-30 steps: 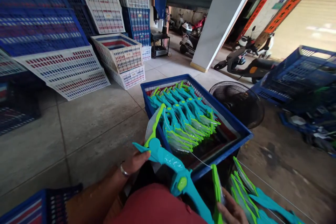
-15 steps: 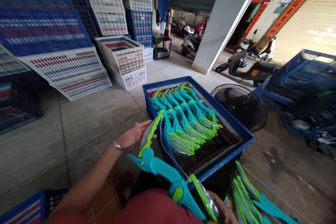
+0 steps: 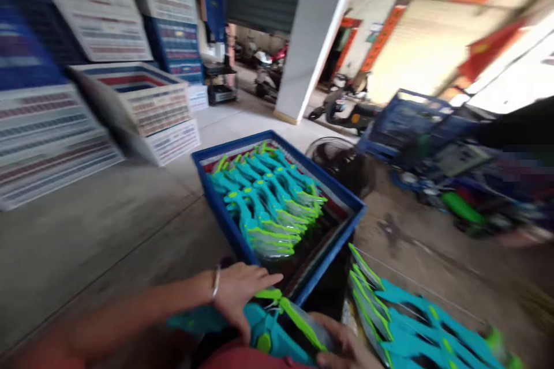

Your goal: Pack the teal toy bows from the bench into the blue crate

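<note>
A teal and green toy bow (image 3: 277, 328) lies folded low over my lap at the bottom of the view. My left hand (image 3: 240, 294) rests on top of it, fingers bent over its teal grip. The fingers of my right hand (image 3: 341, 349) curl under its green limb from the right. Just beyond, a blue crate (image 3: 225, 207) holds several more teal and green bows (image 3: 264, 202) laid in a row. The view is smeared by motion.
A pile of the same bows (image 3: 411, 323) lies on the floor at lower right. A floor fan (image 3: 341, 164) stands behind the crate. Stacked white and blue crates (image 3: 86, 86) fill the left. More blue crates (image 3: 411, 121), a pillar (image 3: 311, 40) and parked scooters stand further back.
The bow has been pulled down from over the crate's edge to my lap. My left hand came back from reaching out and now lies on it. The view swung right.
</note>
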Motion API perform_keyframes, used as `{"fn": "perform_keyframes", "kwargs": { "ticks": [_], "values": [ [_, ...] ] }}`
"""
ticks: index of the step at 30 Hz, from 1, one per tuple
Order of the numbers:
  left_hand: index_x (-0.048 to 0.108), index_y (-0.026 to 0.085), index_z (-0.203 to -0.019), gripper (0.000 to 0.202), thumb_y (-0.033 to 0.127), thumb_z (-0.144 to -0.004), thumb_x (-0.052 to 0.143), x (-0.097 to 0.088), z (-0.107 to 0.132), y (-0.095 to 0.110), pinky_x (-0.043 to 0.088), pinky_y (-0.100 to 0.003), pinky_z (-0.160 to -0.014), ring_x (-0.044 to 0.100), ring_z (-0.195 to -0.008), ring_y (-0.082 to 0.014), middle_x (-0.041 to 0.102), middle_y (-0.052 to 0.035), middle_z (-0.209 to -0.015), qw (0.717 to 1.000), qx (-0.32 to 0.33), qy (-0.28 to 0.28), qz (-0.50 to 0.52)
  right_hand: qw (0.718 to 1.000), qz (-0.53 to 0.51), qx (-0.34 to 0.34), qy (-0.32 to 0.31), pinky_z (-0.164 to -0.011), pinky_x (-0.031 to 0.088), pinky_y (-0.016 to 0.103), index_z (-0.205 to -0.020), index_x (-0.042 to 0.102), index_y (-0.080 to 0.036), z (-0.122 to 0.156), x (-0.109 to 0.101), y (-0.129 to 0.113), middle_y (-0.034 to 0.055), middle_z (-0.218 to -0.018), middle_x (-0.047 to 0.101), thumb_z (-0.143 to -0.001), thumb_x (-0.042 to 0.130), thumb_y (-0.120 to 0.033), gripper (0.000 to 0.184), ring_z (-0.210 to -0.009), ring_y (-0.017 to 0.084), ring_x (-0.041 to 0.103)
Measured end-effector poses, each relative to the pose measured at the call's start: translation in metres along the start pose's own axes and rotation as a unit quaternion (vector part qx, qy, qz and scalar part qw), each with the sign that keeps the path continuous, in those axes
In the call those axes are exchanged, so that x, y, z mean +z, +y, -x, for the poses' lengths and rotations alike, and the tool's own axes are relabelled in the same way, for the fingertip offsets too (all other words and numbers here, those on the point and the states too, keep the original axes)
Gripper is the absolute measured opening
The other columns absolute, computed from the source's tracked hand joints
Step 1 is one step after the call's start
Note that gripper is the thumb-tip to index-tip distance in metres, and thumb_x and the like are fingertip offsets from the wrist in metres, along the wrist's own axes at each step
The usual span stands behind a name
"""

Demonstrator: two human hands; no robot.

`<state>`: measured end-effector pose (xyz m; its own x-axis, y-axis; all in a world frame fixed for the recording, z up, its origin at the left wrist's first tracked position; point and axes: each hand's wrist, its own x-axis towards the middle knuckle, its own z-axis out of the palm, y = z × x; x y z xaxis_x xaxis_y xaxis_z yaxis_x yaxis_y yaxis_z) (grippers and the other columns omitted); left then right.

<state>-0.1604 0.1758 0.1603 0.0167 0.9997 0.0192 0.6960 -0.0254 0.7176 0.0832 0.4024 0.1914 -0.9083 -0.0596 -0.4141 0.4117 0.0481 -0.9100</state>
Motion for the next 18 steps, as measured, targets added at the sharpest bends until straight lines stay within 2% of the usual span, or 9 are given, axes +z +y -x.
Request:
{"fn": "perform_keyframes", "kwargs": {
  "ticks": [2,4,7,9,11,13,14,16,18],
  "values": [
    [0.019,0.028,-0.164,0.134,0.06,-0.056,0.09,0.013,0.003,-0.007,0.045,-0.062,-0.109,0.052,-0.134,-0.0502,0.048,-0.0227,-0.154,0.997,-0.01,-0.057,-0.056,1.0,-0.002,0.009,0.014,-0.088,0.052,0.032,-0.126,0.071,-0.022,-0.004,0.003,0.0,0.0054,-0.109,0.071,-0.074,0.079,-0.061,0.066,-0.102,0.027,0.064],
    [0.009,0.034,-0.164,0.126,0.039,-0.066,0.088,0.034,0.0,-0.022,0.037,-0.069,-0.114,0.04,-0.144,-0.0508,0.034,-0.0211,-0.164,0.988,-0.02,-0.083,-0.125,0.999,-0.001,0.022,0.043,-0.078,0.052,0.028,-0.118,0.073,-0.021,-0.008,0.005,0.007,0.0025,-0.096,0.069,-0.068,0.083,-0.062,0.066,-0.088,0.022,0.063],
    [0.015,0.046,-0.161,0.105,0.01,-0.078,0.068,0.064,-0.01,-0.043,0.038,-0.07,-0.114,0.04,-0.146,-0.0467,0.029,-0.0145,-0.167,0.979,-0.033,-0.074,-0.189,0.995,-0.002,0.03,0.1,-0.072,0.051,0.025,-0.112,0.074,-0.021,-0.013,0.008,0.021,-0.0004,-0.086,0.066,-0.061,0.088,-0.061,0.066,-0.079,0.019,0.06],
    [0.015,0.047,-0.161,0.103,0.006,-0.078,0.06,0.069,-0.015,-0.049,0.037,-0.072,-0.114,0.041,-0.146,-0.0459,0.03,-0.0122,-0.167,0.979,-0.031,-0.085,-0.185,0.991,-0.013,0.031,0.131,-0.074,0.052,0.027,-0.114,0.074,-0.022,-0.015,0.012,0.028,0.0,-0.088,0.067,-0.059,0.089,-0.061,0.069,-0.083,0.02,0.063],
    [0.01,0.043,-0.163,0.108,0.007,-0.074,0.061,0.059,-0.017,-0.047,0.032,-0.073,-0.116,0.038,-0.147,-0.0458,0.031,-0.012,-0.167,0.984,-0.013,-0.096,-0.152,0.99,-0.031,0.025,0.137,-0.081,0.055,0.031,-0.119,0.074,-0.022,-0.015,0.014,0.031,0.0025,-0.096,0.07,-0.058,0.089,-0.063,0.074,-0.092,0.025,0.066],
    [0.009,0.038,-0.164,0.113,0.008,-0.069,0.062,0.038,-0.017,-0.041,0.029,-0.071,-0.118,0.037,-0.147,-0.0445,0.036,-0.0126,-0.164,0.99,0.009,-0.08,-0.115,0.988,-0.052,0.007,0.142,-0.091,0.055,0.039,-0.124,0.072,-0.022,-0.012,0.011,0.033,0.0066,-0.108,0.072,-0.059,0.087,-0.066,0.08,-0.104,0.032,0.067],
    [0.012,0.036,-0.164,0.112,0.009,-0.068,0.062,0.025,-0.017,-0.039,0.028,-0.07,-0.118,0.039,-0.146,-0.0439,0.04,-0.0132,-0.162,0.993,0.017,-0.063,-0.1,0.984,-0.06,-0.005,0.165,-0.095,0.055,0.043,-0.127,0.072,-0.022,-0.01,0.007,0.034,0.0087,-0.114,0.072,-0.061,0.085,-0.069,0.082,-0.11,0.034,0.067],
    [0.023,0.032,-0.162,0.104,0.012,-0.068,0.063,-0.002,-0.02,-0.042,0.033,-0.067,-0.116,0.046,-0.138,-0.043,0.049,-0.0153,-0.153,0.996,0.016,-0.02,-0.086,0.96,-0.072,-0.024,0.27,-0.102,0.053,0.049,-0.13,0.071,-0.025,-0.002,-0.005,0.041,0.0108,-0.124,0.072,-0.068,0.08,-0.072,0.078,-0.119,0.038,0.065],
    [0.035,0.028,-0.158,0.094,0.018,-0.07,0.067,-0.031,-0.026,-0.06,0.04,-0.061,-0.111,0.053,-0.129,-0.042,0.055,-0.0177,-0.142,0.996,-0.014,0.039,-0.076,0.91,-0.071,-0.042,0.407,-0.105,0.053,0.05,-0.134,0.067,-0.03,0.007,-0.017,0.049,0.01,-0.128,0.071,-0.079,0.07,-0.072,0.069,-0.123,0.037,0.064]
  ]
}}
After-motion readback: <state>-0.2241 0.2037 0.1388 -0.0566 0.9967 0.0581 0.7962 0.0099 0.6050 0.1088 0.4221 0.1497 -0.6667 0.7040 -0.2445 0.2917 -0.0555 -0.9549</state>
